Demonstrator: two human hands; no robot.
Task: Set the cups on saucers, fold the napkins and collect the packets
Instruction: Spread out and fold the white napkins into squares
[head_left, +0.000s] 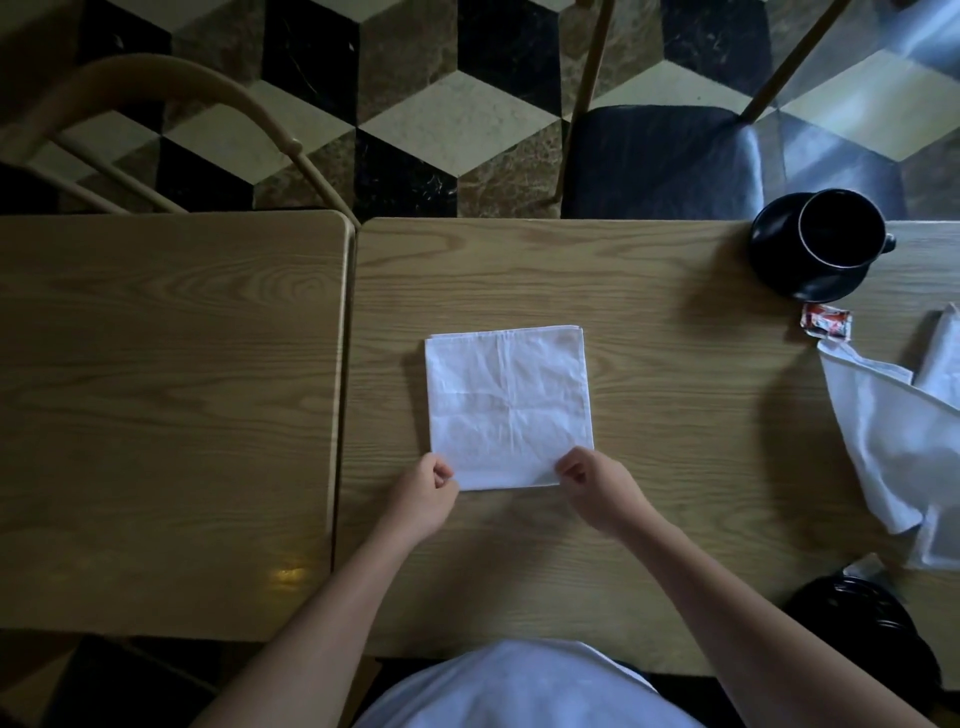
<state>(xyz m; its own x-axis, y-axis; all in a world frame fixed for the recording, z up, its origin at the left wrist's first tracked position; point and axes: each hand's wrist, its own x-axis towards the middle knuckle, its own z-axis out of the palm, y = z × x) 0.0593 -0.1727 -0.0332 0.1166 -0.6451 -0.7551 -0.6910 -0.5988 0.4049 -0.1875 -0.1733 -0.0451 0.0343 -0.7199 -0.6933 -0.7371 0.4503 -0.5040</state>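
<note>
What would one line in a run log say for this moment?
step: folding napkin | left hand and right hand: pinch near corners of folded napkin | cup: on saucer | packet: uncollected

One view only, head-worn, wide-angle. It looked almost straight down from above the person's chest onto the bench (649, 467), close enough that both forearms filled the lower frame. The far edge took in patterned floor (426, 114) and chairs (670, 161). No second view shared the scene.

We see both bare forearms reaching forward. Our left hand (427, 488) and right hand (597, 483) show curled fingers, apparently pinching something.
</note>
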